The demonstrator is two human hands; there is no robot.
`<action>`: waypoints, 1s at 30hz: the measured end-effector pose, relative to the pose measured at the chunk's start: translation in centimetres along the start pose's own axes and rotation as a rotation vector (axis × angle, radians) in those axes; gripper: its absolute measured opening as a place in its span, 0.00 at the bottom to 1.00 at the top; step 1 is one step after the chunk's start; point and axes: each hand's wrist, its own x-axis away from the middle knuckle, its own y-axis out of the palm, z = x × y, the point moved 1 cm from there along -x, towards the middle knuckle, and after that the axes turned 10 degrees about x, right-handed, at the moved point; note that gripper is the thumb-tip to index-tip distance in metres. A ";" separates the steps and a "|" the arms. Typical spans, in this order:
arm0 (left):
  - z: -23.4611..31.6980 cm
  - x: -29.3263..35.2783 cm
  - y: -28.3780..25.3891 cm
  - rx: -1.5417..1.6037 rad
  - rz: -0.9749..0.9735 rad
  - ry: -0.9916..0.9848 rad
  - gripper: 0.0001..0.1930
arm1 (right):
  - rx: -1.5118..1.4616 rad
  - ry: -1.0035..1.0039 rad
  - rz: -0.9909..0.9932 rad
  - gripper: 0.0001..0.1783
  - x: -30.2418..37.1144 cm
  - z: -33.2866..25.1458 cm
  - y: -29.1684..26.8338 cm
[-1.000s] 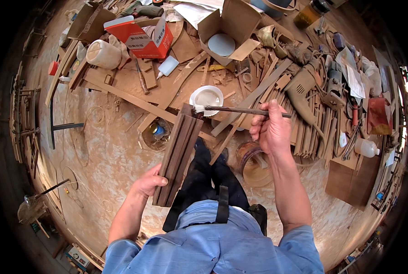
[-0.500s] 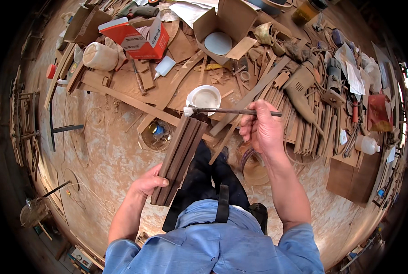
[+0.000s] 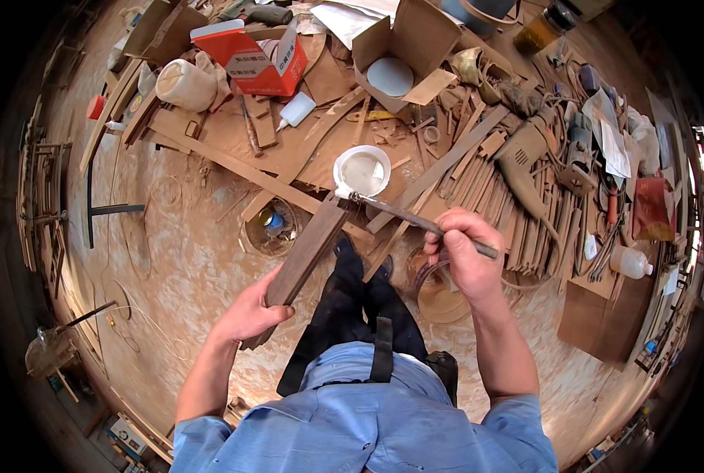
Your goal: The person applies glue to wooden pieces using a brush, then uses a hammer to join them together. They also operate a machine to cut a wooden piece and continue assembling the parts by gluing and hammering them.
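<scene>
Fingers of the left hand (image 3: 249, 313) clasp a long, dark brown wooden block (image 3: 309, 254) near its lower end, thumb on top; its other end is by the near edge of the counter (image 3: 219, 128). Fingers of the right hand (image 3: 476, 256) pinch a brush (image 3: 406, 214), white-coated tip at that end. Printed characters mark a red-and-white box (image 3: 279, 77) toward the counter's far left corner.

The long, dark brown wooden piece (image 3: 309, 256) slanted away rightward; the thin, white-tipped brush (image 3: 407, 217) seemingly touched its far end.
</scene>
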 end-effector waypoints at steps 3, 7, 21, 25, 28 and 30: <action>0.4 0.5 0.0 -0.070 0.023 0.010 0.42 | 0.145 0.036 -0.058 0.04 0.1 -0.3 0.2; 0.8 1.0 0.3 -0.101 0.059 0.003 0.43 | 0.197 0.014 -0.023 0.04 0.2 -0.5 -0.1; 2.3 1.4 3.1 -0.695 0.411 0.221 0.41 | 0.465 -0.193 0.000 0.05 0.4 -2.2 0.0; 2.3 1.4 3.4 -0.770 0.458 0.253 0.40 | 0.535 -0.263 -0.036 0.07 0.5 -1.9 0.5; 2.2 1.3 3.8 -0.827 0.486 0.256 0.40 | 0.613 -0.328 -0.073 0.08 0.7 -1.8 1.3; 2.2 1.2 4.1 -0.870 0.504 0.269 0.40 | 0.654 -0.399 -0.119 0.08 0.9 -1.9 1.8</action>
